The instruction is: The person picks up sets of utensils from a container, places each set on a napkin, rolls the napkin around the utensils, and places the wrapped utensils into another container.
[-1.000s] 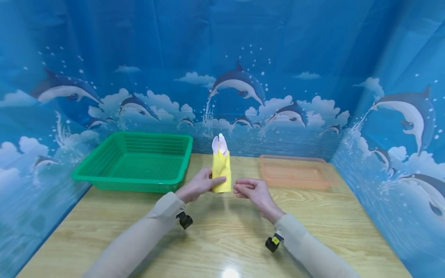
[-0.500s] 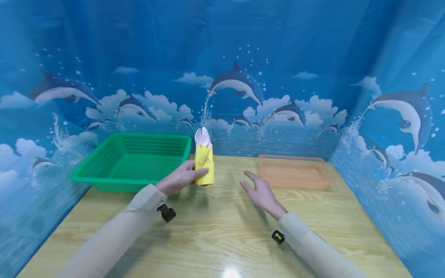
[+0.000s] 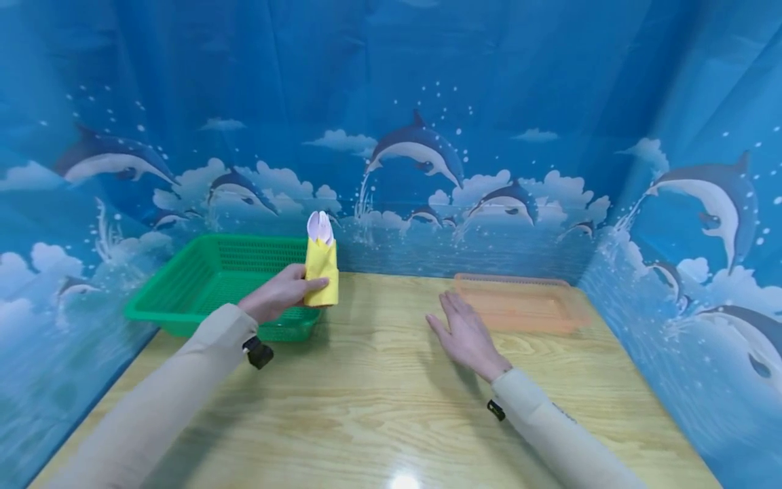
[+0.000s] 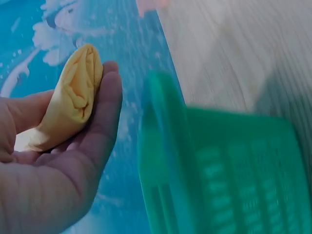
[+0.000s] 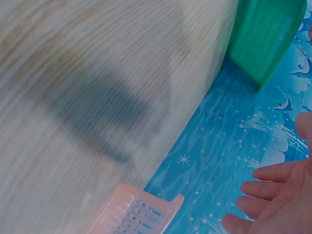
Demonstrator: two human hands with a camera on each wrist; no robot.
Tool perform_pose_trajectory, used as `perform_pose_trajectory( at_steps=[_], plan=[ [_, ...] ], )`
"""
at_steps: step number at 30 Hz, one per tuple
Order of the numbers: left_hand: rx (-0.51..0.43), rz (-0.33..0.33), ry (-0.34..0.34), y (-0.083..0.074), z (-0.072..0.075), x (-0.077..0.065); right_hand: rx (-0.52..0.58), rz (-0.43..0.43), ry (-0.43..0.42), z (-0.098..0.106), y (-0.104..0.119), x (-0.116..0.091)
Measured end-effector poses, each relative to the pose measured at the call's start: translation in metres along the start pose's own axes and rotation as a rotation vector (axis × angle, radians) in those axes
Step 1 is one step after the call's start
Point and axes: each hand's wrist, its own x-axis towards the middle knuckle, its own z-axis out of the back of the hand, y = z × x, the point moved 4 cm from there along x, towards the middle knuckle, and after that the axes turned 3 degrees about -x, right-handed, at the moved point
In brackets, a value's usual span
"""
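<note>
My left hand grips a yellow napkin roll wrapped round pale plastic cutlery, with a spoon and a fork poking out of its top. Seen from the left wrist, the folded lower end of the napkin sits between thumb and fingers. The roll is upright in the head view and overlaps the right rim of the green basket. On the other side, my right hand holds nothing; its fingers are extended above the wooden table, close to the orange tray.
The green basket stands at the table's back left. A low, translucent orange tray lies at the back right. Behind and beside the wooden table hangs a blue dolphin-print curtain.
The left hand has carried the napkin roll leftward and slightly up, from mid-table to the basket's right side. The right hand's fingers have straightened and moved a little to the right.
</note>
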Motion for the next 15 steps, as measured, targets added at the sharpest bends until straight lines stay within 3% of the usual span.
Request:
perform_pose_trajectory(
  at_steps=[6, 15],
  plan=[
    [0.069, 0.039, -0.071, 0.012, 0.023, 0.003, -0.059, 0.013, -0.013, 0.002, -0.006, -0.002],
    [0.16, 0.09, -0.149, 0.025, 0.041, 0.003, -0.015, 0.019, 0.017, 0.0, -0.008, -0.005]
  ],
)
